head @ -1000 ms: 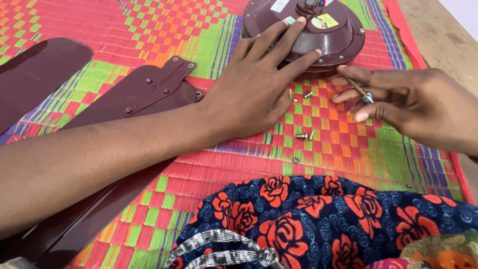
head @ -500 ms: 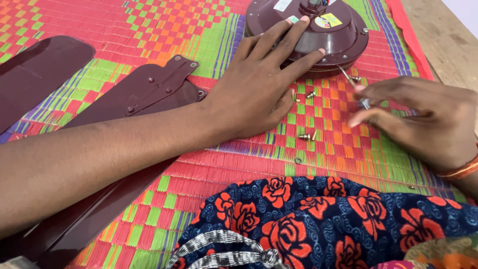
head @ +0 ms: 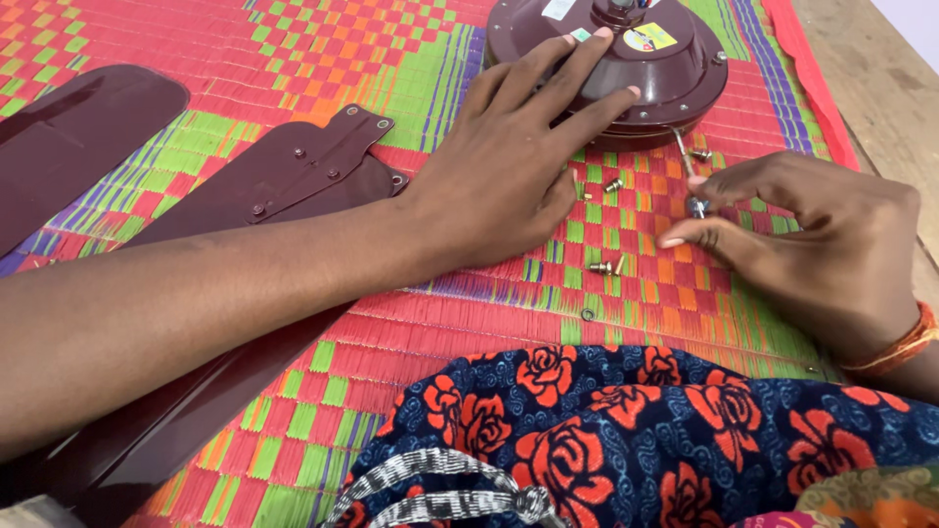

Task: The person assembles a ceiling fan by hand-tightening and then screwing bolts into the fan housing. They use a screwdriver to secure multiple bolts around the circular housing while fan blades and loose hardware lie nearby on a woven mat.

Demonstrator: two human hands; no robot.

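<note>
Two stickers (head: 649, 37) atop maroon fan motor (head: 685, 73).

We note three labels on the maroon fan motor housing (head: 675, 73): a yellow label (head: 648, 37), a white sticker (head: 558, 8), a small green-white sticker (head: 582, 34). All sit on its top face.

fan motor housing (head: 675, 73): glossy painted metal | mat (head: 293, 68): woven, ribbed | screws (head: 602, 266): shiny metal
</note>
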